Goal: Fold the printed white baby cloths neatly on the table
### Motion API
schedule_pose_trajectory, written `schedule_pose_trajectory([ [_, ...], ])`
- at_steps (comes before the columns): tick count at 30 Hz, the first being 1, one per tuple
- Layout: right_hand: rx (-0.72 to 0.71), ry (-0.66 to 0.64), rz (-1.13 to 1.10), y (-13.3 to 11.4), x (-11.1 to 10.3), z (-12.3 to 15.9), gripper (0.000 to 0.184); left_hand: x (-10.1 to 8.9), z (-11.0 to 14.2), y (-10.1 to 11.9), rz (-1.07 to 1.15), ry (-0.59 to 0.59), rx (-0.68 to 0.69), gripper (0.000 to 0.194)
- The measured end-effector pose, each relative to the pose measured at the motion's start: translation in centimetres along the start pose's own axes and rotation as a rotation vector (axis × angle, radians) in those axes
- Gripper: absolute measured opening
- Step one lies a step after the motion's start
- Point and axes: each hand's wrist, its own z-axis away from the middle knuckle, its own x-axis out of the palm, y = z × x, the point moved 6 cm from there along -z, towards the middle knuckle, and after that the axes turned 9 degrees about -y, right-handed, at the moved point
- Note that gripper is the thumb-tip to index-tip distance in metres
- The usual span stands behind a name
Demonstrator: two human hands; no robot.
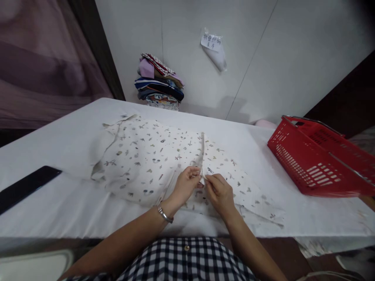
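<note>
A cream garment printed with small dark motifs lies spread flat on the white table. A front seam or placket runs down its middle toward me. My left hand, with a metal bracelet at the wrist, pinches the cloth at the lower end of that seam. My right hand pinches the same edge just to the right, fingertips almost touching the left ones. Both hands are closed on the fabric.
A red plastic basket stands at the right end of the table. A black flat device lies at the left edge. A pile of folded clothes rests against the back wall, under a taped paper note.
</note>
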Motion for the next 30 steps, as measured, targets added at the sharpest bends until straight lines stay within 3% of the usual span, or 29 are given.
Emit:
schedule_pose_trajectory([
  [14, -0.013, 0.006, 0.126, -0.4, 0.1, 0.3, 0.029, 0.4, 0.1, -0.4, 0.011, -0.017, 0.002, 0.032],
  [30, -0.023, 0.064, 0.237, -0.7, 0.1, 0.3, 0.030, 1.6, 1.0, -0.3, 0.070, -0.122, -0.018, 0.079],
])
